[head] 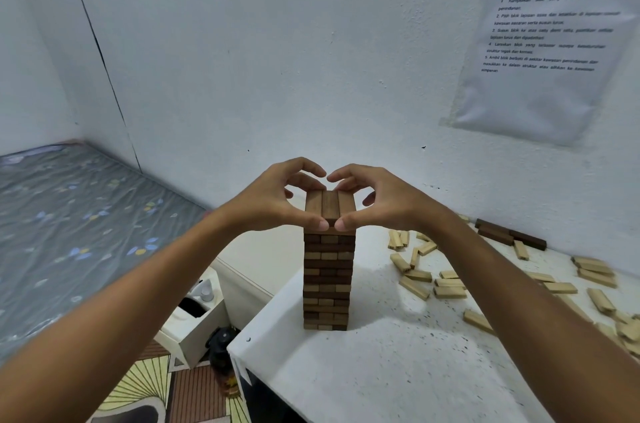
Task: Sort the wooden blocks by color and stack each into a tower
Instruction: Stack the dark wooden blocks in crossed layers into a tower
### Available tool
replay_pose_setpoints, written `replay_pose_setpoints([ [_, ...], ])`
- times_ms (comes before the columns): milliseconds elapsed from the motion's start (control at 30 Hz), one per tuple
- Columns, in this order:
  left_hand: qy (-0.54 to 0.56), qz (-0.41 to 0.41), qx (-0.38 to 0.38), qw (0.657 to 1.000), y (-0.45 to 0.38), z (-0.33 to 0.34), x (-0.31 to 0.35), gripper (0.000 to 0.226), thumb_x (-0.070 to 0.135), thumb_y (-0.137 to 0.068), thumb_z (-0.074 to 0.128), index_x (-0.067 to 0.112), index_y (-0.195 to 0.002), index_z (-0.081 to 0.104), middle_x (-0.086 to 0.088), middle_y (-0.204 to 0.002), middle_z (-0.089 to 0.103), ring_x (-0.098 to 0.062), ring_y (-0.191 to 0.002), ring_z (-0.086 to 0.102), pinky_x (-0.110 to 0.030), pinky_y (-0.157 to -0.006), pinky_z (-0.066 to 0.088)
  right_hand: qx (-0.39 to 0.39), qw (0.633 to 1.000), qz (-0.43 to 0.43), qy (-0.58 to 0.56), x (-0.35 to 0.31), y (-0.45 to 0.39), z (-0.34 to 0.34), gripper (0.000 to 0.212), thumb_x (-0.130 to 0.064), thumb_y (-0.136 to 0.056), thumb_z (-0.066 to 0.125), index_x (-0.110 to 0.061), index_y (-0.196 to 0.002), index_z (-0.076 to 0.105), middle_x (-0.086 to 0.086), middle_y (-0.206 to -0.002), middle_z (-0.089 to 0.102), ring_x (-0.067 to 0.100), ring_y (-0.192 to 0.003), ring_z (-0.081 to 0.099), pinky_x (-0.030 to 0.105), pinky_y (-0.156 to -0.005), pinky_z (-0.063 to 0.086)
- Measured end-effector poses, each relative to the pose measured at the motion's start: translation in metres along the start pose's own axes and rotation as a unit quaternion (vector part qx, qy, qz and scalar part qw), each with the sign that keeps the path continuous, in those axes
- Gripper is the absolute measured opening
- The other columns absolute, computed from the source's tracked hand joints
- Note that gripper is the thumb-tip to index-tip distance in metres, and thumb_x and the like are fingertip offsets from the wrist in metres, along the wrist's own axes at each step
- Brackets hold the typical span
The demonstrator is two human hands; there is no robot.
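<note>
A tall tower of brown wooden blocks (329, 280) stands on the white table (398, 370). Three brown blocks (329, 204) lie side by side as its top layer. My left hand (277, 197) and my right hand (384, 197) pinch this top layer from both sides, thumbs pressed on its near end, fingers curled over its far end. Several light wooden blocks (450, 284) lie scattered on the table to the right. A few dark blocks (509, 235) lie by the wall at the back right.
The wall is close behind the tower, with a printed sheet (547, 41) taped on it at the right. Left of the table are a white box (194, 322), a dark bottle (223, 353) on the floor, and a grey mattress (69, 232).
</note>
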State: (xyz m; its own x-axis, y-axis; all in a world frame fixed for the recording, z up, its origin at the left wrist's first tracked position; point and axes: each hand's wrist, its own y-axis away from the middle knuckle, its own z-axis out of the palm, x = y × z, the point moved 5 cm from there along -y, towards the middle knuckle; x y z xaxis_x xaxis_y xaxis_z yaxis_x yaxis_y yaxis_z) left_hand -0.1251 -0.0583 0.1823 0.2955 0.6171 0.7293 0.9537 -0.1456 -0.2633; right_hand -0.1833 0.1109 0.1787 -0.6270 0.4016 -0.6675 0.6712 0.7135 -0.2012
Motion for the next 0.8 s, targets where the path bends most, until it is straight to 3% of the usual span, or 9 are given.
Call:
replay_pose_setpoints([
  [300, -0.003, 0.005, 0.000, 1.000, 0.001, 0.000, 0.000, 0.077, 0.056, -0.047, 0.082, 0.034, -0.116, 0.056, 0.011, -0.115, 0.068, -0.001, -0.109, 0.060, -0.028, -0.090, 0.047, -0.007, 1.000, -0.004, -0.001, -0.002, 0.000, 0.000, 0.068, -0.048, -0.062, 0.078, -0.043, -0.124, 0.051, -0.011, -0.123, 0.060, 0.000, -0.115, 0.052, 0.025, -0.088, 0.046],
  [433, -0.003, 0.009, 0.017, 1.000, 0.002, -0.003, 0.002, 0.066, 0.060, -0.057, 0.076, 0.035, -0.115, 0.058, 0.013, -0.112, 0.068, 0.001, -0.107, 0.061, -0.031, -0.091, 0.049, 0.013, 1.000, -0.004, -0.018, -0.004, 0.001, -0.003, 0.053, -0.051, -0.072, 0.070, -0.040, -0.121, 0.054, -0.016, -0.116, 0.061, -0.003, -0.110, 0.055, 0.023, -0.086, 0.045],
  [600, -0.015, 0.018, 0.047, 0.999, 0.000, -0.007, 0.008, 0.056, 0.063, -0.069, 0.066, 0.030, -0.114, 0.061, 0.014, -0.110, 0.068, -0.002, -0.106, 0.062, -0.039, -0.092, 0.054, 0.051, 0.998, -0.005, -0.030, -0.005, 0.005, -0.013, 0.038, -0.039, -0.088, 0.068, -0.027, -0.122, 0.060, -0.008, -0.116, 0.065, 0.004, -0.109, 0.060, 0.025, -0.090, 0.047],
  [800, -0.055, 0.055, 0.063, 0.995, -0.008, -0.003, 0.035, 0.040, 0.053, -0.079, 0.062, 0.030, -0.111, 0.061, 0.019, -0.109, 0.062, 0.000, -0.107, 0.059, -0.034, -0.093, 0.051, 0.112, 0.994, 0.005, -0.014, -0.010, 0.022, -0.032, 0.033, -0.042, -0.092, 0.061, -0.023, -0.119, 0.062, -0.007, -0.112, 0.067, 0.006, -0.101, 0.063, 0.027, -0.083, 0.051],
])
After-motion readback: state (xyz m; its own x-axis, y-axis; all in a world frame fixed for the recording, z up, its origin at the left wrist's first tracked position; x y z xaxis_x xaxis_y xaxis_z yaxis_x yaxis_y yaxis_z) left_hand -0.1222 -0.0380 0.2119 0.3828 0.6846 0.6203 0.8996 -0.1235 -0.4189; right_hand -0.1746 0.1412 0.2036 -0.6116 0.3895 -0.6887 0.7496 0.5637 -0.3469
